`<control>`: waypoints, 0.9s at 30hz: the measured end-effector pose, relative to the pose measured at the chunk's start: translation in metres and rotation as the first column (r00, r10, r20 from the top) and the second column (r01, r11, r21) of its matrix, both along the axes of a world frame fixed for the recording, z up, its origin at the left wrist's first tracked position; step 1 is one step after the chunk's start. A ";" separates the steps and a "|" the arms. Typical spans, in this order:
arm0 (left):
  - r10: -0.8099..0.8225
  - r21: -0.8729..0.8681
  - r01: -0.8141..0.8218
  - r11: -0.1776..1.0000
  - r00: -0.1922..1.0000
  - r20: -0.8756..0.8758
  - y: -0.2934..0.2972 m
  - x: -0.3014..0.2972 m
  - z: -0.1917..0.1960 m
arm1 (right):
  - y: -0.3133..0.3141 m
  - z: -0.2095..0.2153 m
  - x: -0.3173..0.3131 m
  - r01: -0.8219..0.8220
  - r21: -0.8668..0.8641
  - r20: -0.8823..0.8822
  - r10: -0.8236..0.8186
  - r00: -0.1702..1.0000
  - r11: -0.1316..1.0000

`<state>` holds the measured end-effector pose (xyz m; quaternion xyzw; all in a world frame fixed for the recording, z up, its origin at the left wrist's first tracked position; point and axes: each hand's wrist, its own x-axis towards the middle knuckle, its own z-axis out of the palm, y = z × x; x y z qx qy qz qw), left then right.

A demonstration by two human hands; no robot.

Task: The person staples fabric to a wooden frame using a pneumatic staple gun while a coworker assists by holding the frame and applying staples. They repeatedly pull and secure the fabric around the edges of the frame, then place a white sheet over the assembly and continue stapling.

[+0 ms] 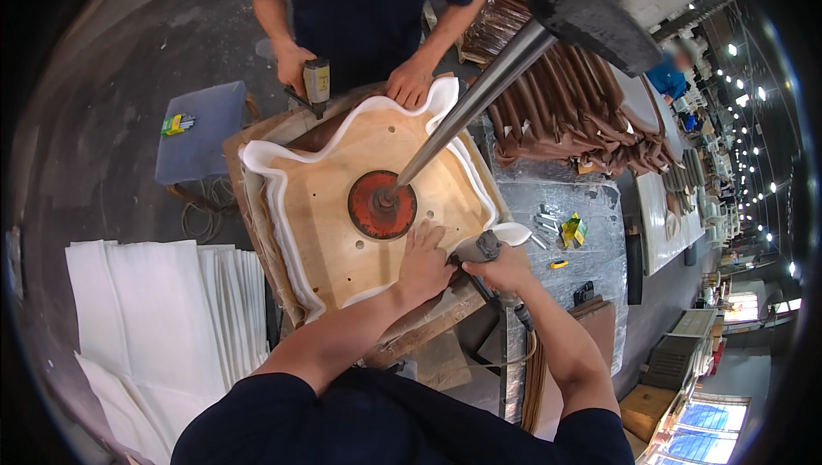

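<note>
1. A pale, smooth plywood seat board (377, 199) with small drilled holes lies flat on the workbench, edged by a wavy white foam lip (276, 199) over brown covering.
2. The left hand (423, 261) presses flat on the board's near edge, fingers spread, gripping nothing.
3. The right hand (505, 266) is closed around a grey metal pneumatic stapler (481, 249) at that same edge.
4. A round rusty red metal disc (382, 205) sits at the board's centre, with a shiny steel rod (475, 101) rising from it.
5. Opposite, another person's hand (293, 62) holds a second, yellowish stapler (317, 84) at the far edge.
6. Stacked white foam sheets (171, 319) lie left; folded brown leather pieces (582, 105) are piled right.
</note>
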<state>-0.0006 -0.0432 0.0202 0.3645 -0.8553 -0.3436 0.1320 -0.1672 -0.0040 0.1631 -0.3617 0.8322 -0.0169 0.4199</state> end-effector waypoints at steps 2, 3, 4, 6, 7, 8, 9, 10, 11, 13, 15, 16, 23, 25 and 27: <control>0.003 0.024 -0.004 1.000 1.000 0.025 0.013 0.008 0.010 | 0.011 -0.007 -0.009 0.017 -0.093 0.033 -0.014 0.999 0.996; 0.021 0.032 -0.021 0.999 1.000 0.003 0.014 0.009 0.006 | 0.012 -0.012 -0.013 0.013 -0.144 0.048 -0.006 0.999 0.990; 0.038 0.040 -0.037 0.999 0.999 -0.019 0.013 0.010 0.001 | 0.017 -0.017 -0.013 0.048 -0.185 0.097 -0.030 0.995 0.982; 0.070 0.034 -0.068 0.997 0.996 -0.058 0.012 0.007 -0.007 | 0.026 -0.026 -0.014 0.115 -0.251 0.193 -0.067 0.979 0.961; 0.082 0.014 -0.081 0.997 0.994 -0.074 0.011 0.006 -0.011 | 0.027 -0.029 -0.017 0.088 -0.214 0.183 -0.049 0.982 0.973; 0.091 0.000 -0.091 0.996 0.992 -0.085 0.012 0.005 -0.011 | 0.026 -0.027 -0.015 0.066 -0.170 0.177 -0.035 0.984 0.983; 0.092 0.020 -0.091 0.996 0.992 -0.083 0.012 0.005 -0.011 | 0.025 -0.025 -0.014 0.043 -0.126 0.172 -0.021 0.985 0.991; 0.094 0.039 -0.091 0.995 0.992 -0.081 0.013 0.005 -0.011 | 0.022 -0.022 -0.013 0.020 -0.097 0.161 -0.004 0.987 0.995; 0.099 0.051 -0.095 0.994 0.992 -0.079 0.012 0.006 -0.012 | 0.016 -0.016 -0.008 -0.006 -0.075 0.153 0.017 0.988 0.997; 0.105 0.044 -0.102 0.994 0.992 -0.075 0.011 0.006 -0.012 | 0.009 -0.015 -0.003 -0.017 -0.069 0.130 0.026 0.991 0.997; 0.094 0.030 -0.092 0.995 0.992 -0.087 0.017 0.008 -0.007 | 0.014 -0.022 -0.002 0.034 -0.093 0.102 -0.025 0.994 0.995; 0.089 0.017 -0.088 0.996 0.991 -0.102 0.022 0.012 -0.005 | 0.018 -0.022 -0.005 0.046 -0.082 0.102 -0.037 0.994 0.996; 0.095 -0.002 -0.096 0.995 0.992 -0.088 0.019 0.024 -0.014 | 0.025 -0.016 -0.001 0.042 -0.102 0.190 -0.022 0.982 0.994; 0.115 0.021 -0.114 0.993 0.987 -0.112 0.018 0.024 -0.018 | 0.024 -0.019 0.002 0.003 -0.095 0.201 0.016 0.979 0.995; 0.116 0.032 -0.113 0.993 0.984 -0.138 0.020 0.021 -0.017 | 0.024 -0.026 0.000 -0.037 -0.101 0.173 0.055 0.983 0.994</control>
